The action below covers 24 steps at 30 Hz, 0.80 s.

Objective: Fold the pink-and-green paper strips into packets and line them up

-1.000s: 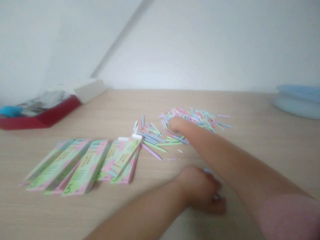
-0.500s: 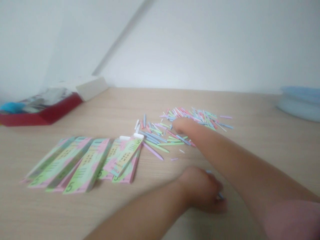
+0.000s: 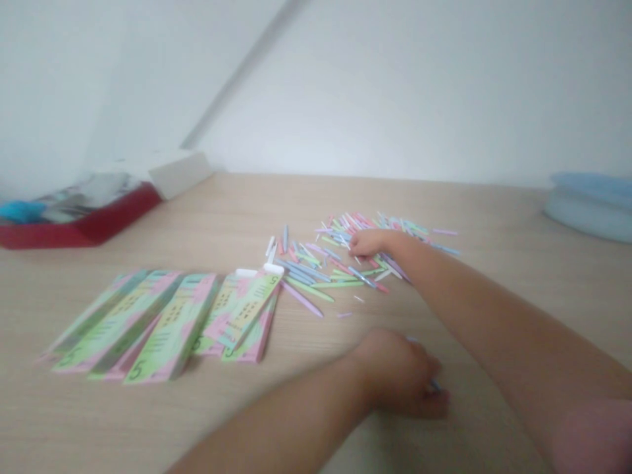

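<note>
My left hand [image 3: 402, 375] is closed low over the table, with its fingers wrapped round a thin blue pen-like stick [image 3: 435, 385]; only small bits of it show. Farther off, my right hand [image 3: 371, 243] reaches into a loose pile of slim pastel sticks [image 3: 306, 270], some pointed like pens. Its fingers are pinched together among them, and what they hold, if anything, is hidden. The sticks are pink, green, blue, purple and white. To the left lie several narrow printed boxes [image 3: 170, 329] marked with a 5, overlapping in a row.
A red tray [image 3: 123, 214] holding grey and bright blue items stands at the left, with a white box [image 3: 180, 172] behind it. At the right edge sits a pale blue rounded object [image 3: 592, 207]. A white wall [image 3: 395, 92] rises behind the wooden table [image 3: 237, 204].
My right hand has shifted slightly to the right within the pile, uncovering more green, purple and white sticks. My left hand stays where it was, still closed.
</note>
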{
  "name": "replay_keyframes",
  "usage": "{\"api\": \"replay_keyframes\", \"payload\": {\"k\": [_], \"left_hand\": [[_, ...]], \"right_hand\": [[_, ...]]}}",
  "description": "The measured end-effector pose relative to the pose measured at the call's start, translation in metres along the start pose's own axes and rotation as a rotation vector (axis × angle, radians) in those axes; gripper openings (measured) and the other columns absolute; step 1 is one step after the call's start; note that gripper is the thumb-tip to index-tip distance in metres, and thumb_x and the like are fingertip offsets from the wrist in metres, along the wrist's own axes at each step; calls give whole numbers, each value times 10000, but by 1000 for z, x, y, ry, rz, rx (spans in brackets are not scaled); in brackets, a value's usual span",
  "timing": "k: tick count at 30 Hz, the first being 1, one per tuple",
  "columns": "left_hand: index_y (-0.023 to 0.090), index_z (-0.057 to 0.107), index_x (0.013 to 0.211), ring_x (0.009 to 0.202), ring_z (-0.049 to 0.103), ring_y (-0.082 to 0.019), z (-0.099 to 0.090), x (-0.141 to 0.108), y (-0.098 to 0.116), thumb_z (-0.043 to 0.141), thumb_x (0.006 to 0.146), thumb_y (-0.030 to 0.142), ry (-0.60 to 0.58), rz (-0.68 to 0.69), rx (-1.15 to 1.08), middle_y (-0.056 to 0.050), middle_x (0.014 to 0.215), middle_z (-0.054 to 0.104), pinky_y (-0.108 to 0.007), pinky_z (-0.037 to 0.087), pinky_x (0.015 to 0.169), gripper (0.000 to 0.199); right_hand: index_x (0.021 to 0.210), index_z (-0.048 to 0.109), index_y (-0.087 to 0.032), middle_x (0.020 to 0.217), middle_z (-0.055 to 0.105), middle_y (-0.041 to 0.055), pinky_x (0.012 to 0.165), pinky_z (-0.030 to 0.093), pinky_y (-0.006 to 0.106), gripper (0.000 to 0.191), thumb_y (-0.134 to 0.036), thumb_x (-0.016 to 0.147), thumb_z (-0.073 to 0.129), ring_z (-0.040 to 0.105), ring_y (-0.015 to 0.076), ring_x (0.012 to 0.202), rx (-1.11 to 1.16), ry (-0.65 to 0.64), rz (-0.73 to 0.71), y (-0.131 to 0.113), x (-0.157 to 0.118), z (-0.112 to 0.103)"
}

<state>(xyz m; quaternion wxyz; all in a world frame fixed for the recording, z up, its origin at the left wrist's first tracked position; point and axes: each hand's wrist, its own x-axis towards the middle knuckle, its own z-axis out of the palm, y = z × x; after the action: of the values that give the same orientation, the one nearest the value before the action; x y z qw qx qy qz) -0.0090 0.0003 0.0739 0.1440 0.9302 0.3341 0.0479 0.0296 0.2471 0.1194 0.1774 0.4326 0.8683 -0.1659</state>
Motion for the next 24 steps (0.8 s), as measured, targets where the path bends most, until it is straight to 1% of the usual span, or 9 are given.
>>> {"api": "replay_keyframes", "payload": {"k": [2,4,7,10,13,14,16,19,24], "left_hand": [[187,743,950,740,734,-288,0,0,0,453,905,610,7,1,1,-103,854,735,-358,513,533,515],[184,744,947,738,735,-290,0,0,0,459,902,611,13,2,1,-107,861,735,-356,508,522,515],[187,747,944,735,736,-297,1,1,0,447,902,603,12,0,4,-99,861,735,-360,488,484,514],[195,746,949,735,737,-300,3,1,0,448,899,604,18,3,3,-89,857,736,-366,473,464,509],[194,744,950,740,737,-294,5,2,-2,465,902,611,35,16,-4,-97,866,738,-362,479,480,504],[194,744,952,740,736,-293,5,2,-2,467,905,613,37,20,-4,-100,866,738,-360,481,485,504],[192,742,955,740,734,-292,5,1,-2,467,911,614,38,28,-6,-104,865,738,-359,488,496,506],[193,741,952,740,731,-283,4,1,-2,467,915,605,29,23,-15,-106,858,737,-351,501,522,497],[192,738,951,744,729,-277,3,2,-1,471,909,601,23,9,-27,-109,862,739,-346,508,539,490]], "right_hand": [[956,766,-119,861,784,79,690,524,257,265,-275,975,552,726,170,675,38,10,-2,0,-4,1],[1075,727,-112,955,770,87,725,555,276,274,-285,1025,521,724,162,715,57,47,21,-2,-4,4],[1225,646,-123,1149,699,109,824,594,368,314,-358,1022,599,706,199,923,38,133,76,-6,1,7],[1283,617,-159,1273,638,111,897,588,438,360,-372,995,652,665,238,1066,-13,224,95,-9,8,10],[1273,622,-165,1268,646,102,926,568,460,348,-385,1003,631,661,241,1081,-68,307,70,-12,12,14],[1247,637,-156,1246,662,109,936,553,447,331,-382,1005,622,662,244,1081,-86,326,54,-13,13,16],[1175,679,-140,1184,705,134,932,520,387,286,-353,1004,594,671,254,1072,-117,350,21,-14,12,19],[1103,728,-131,1103,753,163,868,482,308,278,-308,994,544,696,262,1027,-159,354,-20,-15,11,21],[1107,744,-143,1140,753,176,839,464,303,299,-298,988,517,701,270,1025,-245,337,-89,-15,9,20]]}}
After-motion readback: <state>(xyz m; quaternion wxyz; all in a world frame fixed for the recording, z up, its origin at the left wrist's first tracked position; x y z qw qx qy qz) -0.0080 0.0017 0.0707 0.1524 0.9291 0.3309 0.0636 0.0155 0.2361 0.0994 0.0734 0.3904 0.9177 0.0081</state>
